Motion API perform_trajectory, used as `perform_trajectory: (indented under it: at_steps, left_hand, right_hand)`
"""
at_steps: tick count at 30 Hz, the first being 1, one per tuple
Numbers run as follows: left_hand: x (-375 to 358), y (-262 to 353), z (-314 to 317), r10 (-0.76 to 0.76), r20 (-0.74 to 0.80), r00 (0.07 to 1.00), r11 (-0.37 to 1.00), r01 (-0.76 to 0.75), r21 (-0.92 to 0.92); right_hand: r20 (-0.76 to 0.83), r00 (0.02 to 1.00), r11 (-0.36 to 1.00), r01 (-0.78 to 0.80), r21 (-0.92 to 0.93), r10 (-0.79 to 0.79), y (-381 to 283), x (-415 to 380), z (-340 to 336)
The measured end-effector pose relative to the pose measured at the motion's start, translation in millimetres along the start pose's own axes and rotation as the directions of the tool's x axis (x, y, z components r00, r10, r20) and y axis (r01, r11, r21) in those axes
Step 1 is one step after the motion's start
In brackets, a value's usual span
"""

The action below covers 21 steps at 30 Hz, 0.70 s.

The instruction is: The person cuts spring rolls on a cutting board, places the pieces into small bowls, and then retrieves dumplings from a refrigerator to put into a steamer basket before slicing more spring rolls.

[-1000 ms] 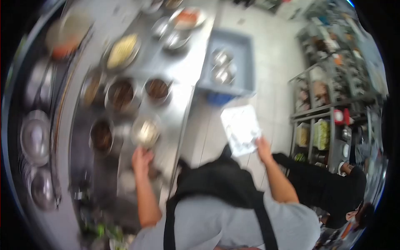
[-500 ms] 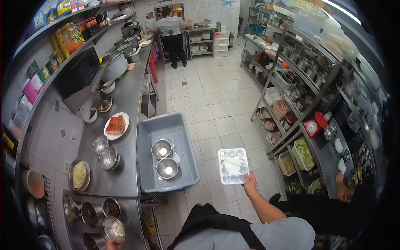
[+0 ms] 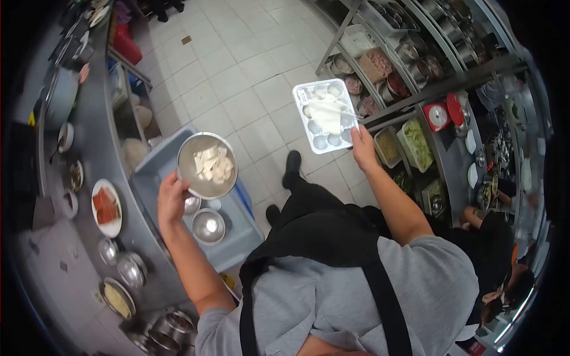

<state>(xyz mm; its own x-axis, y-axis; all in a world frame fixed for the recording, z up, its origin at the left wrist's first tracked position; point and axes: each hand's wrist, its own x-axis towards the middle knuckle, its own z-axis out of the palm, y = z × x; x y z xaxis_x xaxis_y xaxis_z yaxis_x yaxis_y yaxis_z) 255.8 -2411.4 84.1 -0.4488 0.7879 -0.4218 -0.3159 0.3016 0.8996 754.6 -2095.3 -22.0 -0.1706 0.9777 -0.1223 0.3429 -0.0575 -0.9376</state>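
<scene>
My left hand [image 3: 172, 199] grips the rim of a metal bowl [image 3: 190, 153], thumb over the edge, at waist height above the counter side. White chunks [image 3: 214, 166] lie in the bowl. In my right hand [image 3: 363, 149] is a white plastic tray [image 3: 301, 95] with round hollows, held by its near right corner over the floor. A flat white piece [image 3: 325, 115] rests across the tray, and a thin, pale stick-like thing extends from it toward my fingers.
Below the held bowl, a grey tub [image 3: 240, 244] contains metal bowls [image 3: 208, 226]. Along the left counter [image 3: 145, 228] stands a plate of reddish-brown blocks [image 3: 107, 207]. Racks with food containers [image 3: 417, 145] line the right, where a co-worker's arm [image 3: 472, 216] reaches over a worktop.
My left hand has lifted the bowl from the lower left counter and brought it forward to the right. The view has tipped down; my right hand still holds the tray.
</scene>
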Motion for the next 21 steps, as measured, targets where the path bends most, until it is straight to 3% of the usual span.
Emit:
perform_trajectory:
  at_steps: [3,5,6,11,12,13,16,18,19,21]
  left_hand:
    - [115.7,25.4,75.0,-0.023,0.022,0.999,0.997,0.025,-0.078]
    - [174.5,15.7,93.8,-0.09,-0.002,0.996,0.987,0.089,-0.131]
    - [197.7,4.4,96.8,-0.131,-0.045,0.99,0.977,0.121,-0.177]
    - [279.4,-28.0,91.1,-0.252,-0.148,0.956,0.93,0.197,-0.312]
    - [290.2,-14.6,98.6,-0.292,-0.186,0.938,0.928,0.23,-0.294]
    - [312.8,-35.8,73.6,-0.313,-0.233,0.921,0.92,0.233,-0.316]
    - [374.4,36.7,105.5,-0.371,-0.36,0.856,0.903,0.242,-0.356]
    - [453.7,64.0,109.6,-0.369,-0.386,0.845,0.91,0.245,-0.334]
    - [482.5,79.2,105.4,-0.396,-0.422,0.816,0.908,0.28,-0.311]
    - [580.6,89.5,92.3,-0.348,-0.375,0.859,0.923,0.245,-0.296]
  right_hand:
    - [0.013,0.998,0.998,-0.061,-0.001,0.061,12.1,79.5,8.7]
    - [-0.039,0.999,0.999,0.034,0.025,-0.033,9.4,141.7,24.4]
    - [-0.003,0.999,0.995,0.038,-0.088,-0.038,2.1,165.3,24.1]
    - [-0.063,0.998,0.993,-0.026,-0.113,0.019,-13.3,302.6,68.2]
    - [-0.122,0.988,0.992,0.082,-0.098,-0.094,-3.5,333.3,80.6]
    - [-0.108,0.989,0.993,0.089,-0.084,-0.097,-10.8,362.6,87.5]
    - [-0.063,0.992,0.992,0.105,-0.076,-0.11,-15.8,473.1,110.5]
    - [0.047,0.992,0.979,-0.122,0.164,0.116,-43.2,530.1,121.3]
    - [0.029,0.991,0.976,-0.131,0.175,0.128,-53.7,557.1,130.0]
    - [-0.029,0.993,0.984,-0.111,0.136,0.116,-75.0,622.3,124.8]
